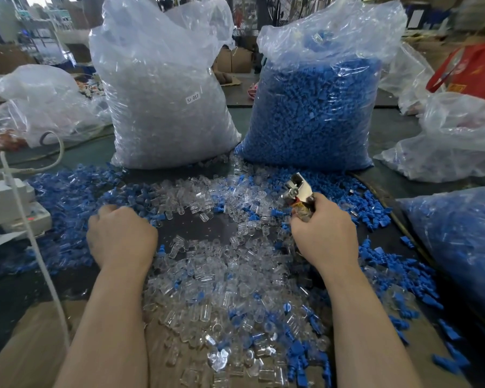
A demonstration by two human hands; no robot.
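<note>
Loose clear plastic caps [207, 264] and small blue plastic plugs [76, 197] lie heaped across the dark table [196, 225]. My right hand [324, 236] grips a metal plier-like hand tool [297, 191], whose jaws point up and away over the pile. My left hand [121, 233] rests knuckles-up on the pile with its fingers curled down into the parts; what they hold is hidden.
Two tall plastic sacks stand at the back: one of clear caps [163, 102], one of blue plugs [314, 113]. Another blue-filled bag [459, 242] lies at the right. White bags [37, 102] and a white device with a cable [9, 203] sit at the left.
</note>
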